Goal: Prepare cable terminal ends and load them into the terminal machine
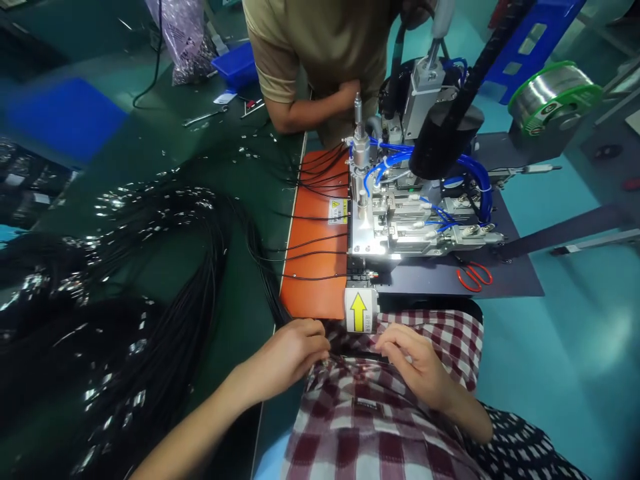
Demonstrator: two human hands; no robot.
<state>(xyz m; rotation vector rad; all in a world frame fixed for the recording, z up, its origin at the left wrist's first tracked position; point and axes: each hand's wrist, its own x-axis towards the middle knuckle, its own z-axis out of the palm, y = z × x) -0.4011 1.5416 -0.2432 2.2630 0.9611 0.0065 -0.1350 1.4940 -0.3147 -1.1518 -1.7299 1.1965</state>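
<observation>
My left hand [303,347] is closed with its fingers curled, at the lower end of a bundle of black cables [267,283] on the table's edge. What lies inside its grip is hidden. Over the checked apron, my right hand [413,363] has thumb and fingertips drawn together; anything between them is too small to make out. Just beyond both hands is the machine's white label with a yellow arrow [359,311]. Several single black cables [315,277] cross the orange mat [313,300] into the metal clamps of the machine [410,227].
A large heap of black cables [200,287] covers much of the dark green table [150,160] at left. Red-handled scissors [473,277] lie on the machine base. A solder wire spool [550,100] stands at back right. Across the table stands another person [325,47], forearm bent.
</observation>
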